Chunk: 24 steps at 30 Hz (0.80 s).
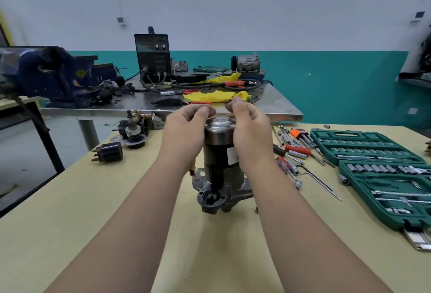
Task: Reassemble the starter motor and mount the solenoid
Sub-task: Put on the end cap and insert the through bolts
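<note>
The starter motor (pixel 219 152) is showing a black body under a silver end cap and a grey nose. The desk (pixel 93 211) is looking pale yellow. The socket case (pixel 349 133) is showing dark green, the screwdriver (pixel 297 149) a red handle, the cloth (pixel 210 95) bright yellow, the vise (pixel 46 73) blue.

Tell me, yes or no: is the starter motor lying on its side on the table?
No, the starter motor stands upright on the table, with its silver end cap on top.

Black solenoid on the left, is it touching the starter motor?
Apart. The head view shows the solenoid lying on the table well left of the upright starter motor, with tabletop between them.
</note>
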Motion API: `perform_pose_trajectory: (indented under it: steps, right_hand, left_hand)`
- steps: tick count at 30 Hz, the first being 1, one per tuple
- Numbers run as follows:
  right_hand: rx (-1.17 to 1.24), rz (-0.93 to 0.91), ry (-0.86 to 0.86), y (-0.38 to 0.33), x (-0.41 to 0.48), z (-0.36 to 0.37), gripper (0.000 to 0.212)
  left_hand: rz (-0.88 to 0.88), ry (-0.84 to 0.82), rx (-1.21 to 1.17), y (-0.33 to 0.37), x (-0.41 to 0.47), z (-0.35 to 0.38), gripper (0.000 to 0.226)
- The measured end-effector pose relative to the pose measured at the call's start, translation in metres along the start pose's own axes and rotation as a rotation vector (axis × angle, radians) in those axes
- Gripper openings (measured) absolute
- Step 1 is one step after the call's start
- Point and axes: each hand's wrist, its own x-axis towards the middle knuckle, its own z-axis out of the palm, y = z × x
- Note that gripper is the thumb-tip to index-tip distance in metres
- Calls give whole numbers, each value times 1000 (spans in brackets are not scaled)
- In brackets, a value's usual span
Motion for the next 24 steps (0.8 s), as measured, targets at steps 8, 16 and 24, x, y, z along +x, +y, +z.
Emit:
perform_pose_trajectory:
  steps: [8,16,24]
  right_hand:
    - [39,-1,61,9,3,1,18]
    - [83,-46,42,14,4,-12,11]
    - [129,-34,37,18,10,-20,14]
  left_hand:
    - [17,181,-98,-13,-1,7,13]
    - [74,31,-82,-14,0,7,9]
    - [111,135,-81,-10,-3,18,19]
